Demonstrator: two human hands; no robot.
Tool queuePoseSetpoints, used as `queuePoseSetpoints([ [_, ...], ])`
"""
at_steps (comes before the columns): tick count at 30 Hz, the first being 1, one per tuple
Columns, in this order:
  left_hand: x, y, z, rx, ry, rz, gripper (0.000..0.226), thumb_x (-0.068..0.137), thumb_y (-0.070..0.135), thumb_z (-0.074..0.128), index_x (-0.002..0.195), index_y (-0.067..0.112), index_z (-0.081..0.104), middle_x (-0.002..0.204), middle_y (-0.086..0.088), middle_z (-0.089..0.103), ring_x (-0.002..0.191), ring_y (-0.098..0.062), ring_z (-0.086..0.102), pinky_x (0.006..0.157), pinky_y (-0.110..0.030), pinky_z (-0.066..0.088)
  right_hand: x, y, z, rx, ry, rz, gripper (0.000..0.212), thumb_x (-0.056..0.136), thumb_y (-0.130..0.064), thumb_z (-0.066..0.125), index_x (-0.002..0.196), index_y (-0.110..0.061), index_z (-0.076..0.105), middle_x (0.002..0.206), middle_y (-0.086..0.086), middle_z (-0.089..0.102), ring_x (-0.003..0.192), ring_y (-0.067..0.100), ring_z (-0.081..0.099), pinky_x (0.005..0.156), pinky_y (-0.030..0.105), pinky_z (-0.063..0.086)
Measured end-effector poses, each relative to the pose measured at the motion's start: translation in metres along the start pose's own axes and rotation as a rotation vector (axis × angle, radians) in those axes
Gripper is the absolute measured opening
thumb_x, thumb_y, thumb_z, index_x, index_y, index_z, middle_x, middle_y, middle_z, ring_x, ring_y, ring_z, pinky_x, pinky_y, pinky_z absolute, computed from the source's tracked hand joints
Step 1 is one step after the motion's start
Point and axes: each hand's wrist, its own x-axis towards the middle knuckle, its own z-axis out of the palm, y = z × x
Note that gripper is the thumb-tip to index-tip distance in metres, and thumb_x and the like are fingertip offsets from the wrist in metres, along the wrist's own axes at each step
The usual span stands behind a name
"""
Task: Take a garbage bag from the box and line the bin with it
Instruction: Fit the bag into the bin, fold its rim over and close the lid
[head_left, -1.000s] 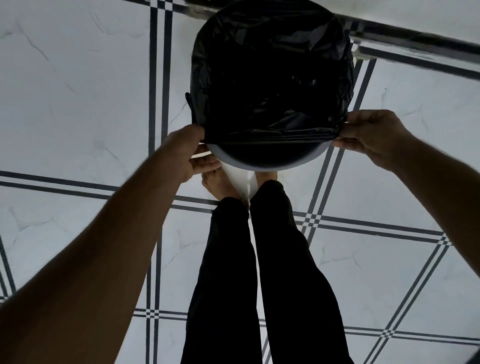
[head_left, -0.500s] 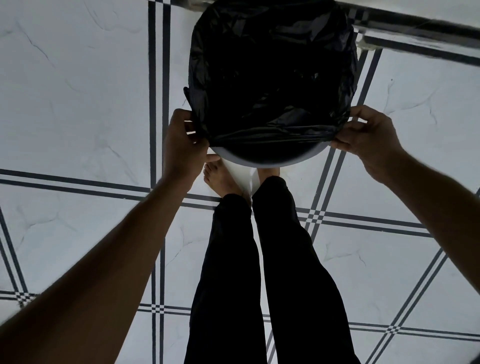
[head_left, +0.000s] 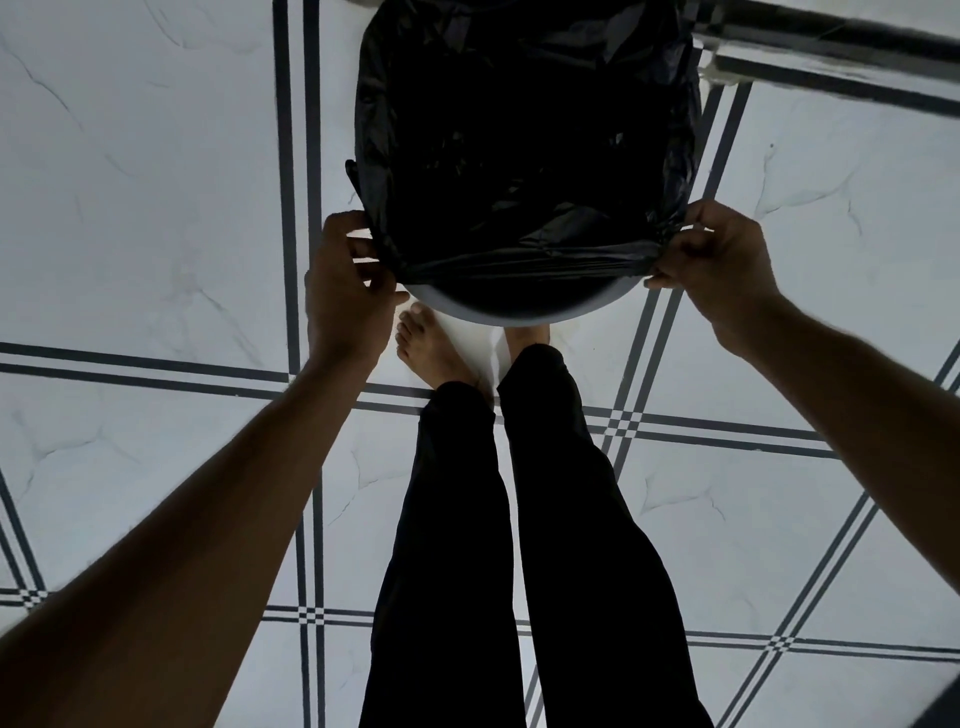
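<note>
The garbage bag (head_left: 524, 145) is draped in the bin (head_left: 511, 307), its near hem pinched by the left hand (head_left: 345, 291) and right hand (head_left: 714, 265), both clamped on the plastic. If stretched too hard, the thin film could tear or slip off the bare near rim. Bare feet (head_left: 431, 345) are planted on the tiled floor (head_left: 156, 208) just beside the bin; no box is seen.
</note>
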Motion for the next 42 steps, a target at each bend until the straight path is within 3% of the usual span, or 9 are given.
queuePoseSetpoints([
  [3, -0.003, 0.001, 0.001, -0.054, 0.084, -0.044, 0.043, 0.086, 0.014, 0.074, 0.116, 0.022, 0.044, 0.093, 0.008, 0.061, 0.069, 0.001, 0.067, 0.065, -0.022, 0.06, 0.0, -0.004, 0.0, -0.016, 0.025, 0.05, 0.037, 0.081, 0.018, 0.057, 0.081, -0.019, 0.06, 0.06, -0.008, 0.07, 0.06, 0.009, 0.068, 0.058, 0.026, 0.058],
  [7, -0.01, 0.003, 0.009, 0.011, 0.178, -0.068, 0.026, 0.088, 0.011, 0.06, 0.08, 0.035, 0.067, 0.09, 0.013, 0.072, 0.089, -0.013, 0.072, 0.079, -0.041, 0.062, -0.013, -0.012, 0.012, 0.128, 0.149, 0.106, 0.039, 0.08, 0.017, 0.037, 0.07, -0.014, 0.059, 0.064, -0.002, 0.066, 0.058, 0.012, 0.064, 0.057, 0.027, 0.056],
  [12, -0.013, 0.02, 0.026, -0.13, 0.321, -0.294, 0.029, 0.08, 0.04, 0.063, 0.053, 0.029, 0.06, 0.063, 0.009, 0.067, 0.075, -0.017, 0.071, 0.079, -0.044, 0.061, -0.03, -0.01, 0.021, 0.256, 0.225, 0.111, 0.014, 0.09, -0.021, 0.066, 0.094, -0.009, 0.071, 0.083, 0.003, 0.07, 0.077, 0.013, 0.068, 0.068, 0.022, 0.055],
  [16, -0.018, 0.028, 0.034, -0.073, 0.295, -0.35, 0.034, 0.087, 0.05, 0.066, 0.074, 0.018, 0.064, 0.095, -0.012, 0.075, 0.094, -0.03, 0.07, 0.088, -0.045, 0.056, -0.039, -0.003, 0.033, 0.315, 0.424, 0.085, 0.022, 0.077, -0.007, 0.078, 0.092, -0.014, 0.063, 0.082, 0.006, 0.061, 0.076, 0.02, 0.068, 0.069, 0.031, 0.06],
  [23, -0.023, 0.03, 0.041, -0.161, 0.397, -0.459, 0.02, 0.085, 0.012, 0.073, 0.104, 0.017, 0.077, 0.11, 0.003, 0.075, 0.109, -0.015, 0.068, 0.096, -0.025, 0.049, -0.048, -0.003, 0.047, 0.496, 0.458, 0.248, 0.033, 0.083, -0.001, 0.072, 0.093, -0.018, 0.046, 0.081, 0.013, 0.061, 0.075, 0.02, 0.068, 0.073, 0.035, 0.062],
  [29, -0.024, 0.018, 0.042, -0.209, 0.432, -0.411, 0.026, 0.082, 0.002, 0.071, 0.102, 0.017, 0.076, 0.104, 0.005, 0.075, 0.084, 0.002, 0.067, 0.09, -0.028, 0.057, -0.048, -0.005, 0.04, 0.586, 0.28, 0.433, 0.009, 0.089, -0.005, 0.069, 0.087, -0.005, 0.06, 0.071, 0.006, 0.065, 0.063, 0.014, 0.069, 0.079, 0.035, 0.061],
  [32, -0.028, 0.017, 0.041, -0.224, 0.402, -0.374, 0.028, 0.082, -0.001, 0.069, 0.106, 0.013, 0.074, 0.104, 0.004, 0.074, 0.066, 0.019, 0.06, 0.073, -0.006, 0.051, -0.047, -0.006, 0.039, 0.557, 0.26, 0.414, 0.016, 0.092, -0.004, 0.063, 0.077, -0.009, 0.06, 0.073, 0.005, 0.065, 0.069, 0.015, 0.068, 0.084, 0.038, 0.061],
  [37, -0.032, 0.018, 0.037, -0.319, 0.404, -0.414, 0.036, 0.077, -0.006, 0.069, 0.103, 0.017, 0.059, 0.091, 0.01, 0.068, 0.07, 0.005, 0.067, 0.083, -0.033, 0.061, -0.048, -0.003, 0.048, 0.619, 0.262, 0.365, 0.015, 0.094, -0.008, 0.059, 0.081, -0.012, 0.053, 0.091, 0.01, 0.066, 0.084, 0.021, 0.069, 0.083, 0.036, 0.061],
  [42, -0.026, 0.012, 0.042, -0.353, 0.366, -0.539, 0.035, 0.08, 0.002, 0.073, 0.108, 0.017, 0.059, 0.089, 0.008, 0.07, 0.092, -0.018, 0.072, 0.09, -0.037, 0.059, -0.052, 0.013, 0.048, 0.673, 0.466, 0.423, 0.009, 0.095, -0.001, 0.05, 0.09, -0.002, 0.057, 0.079, 0.012, 0.061, 0.063, 0.018, 0.069, 0.064, 0.028, 0.059],
])
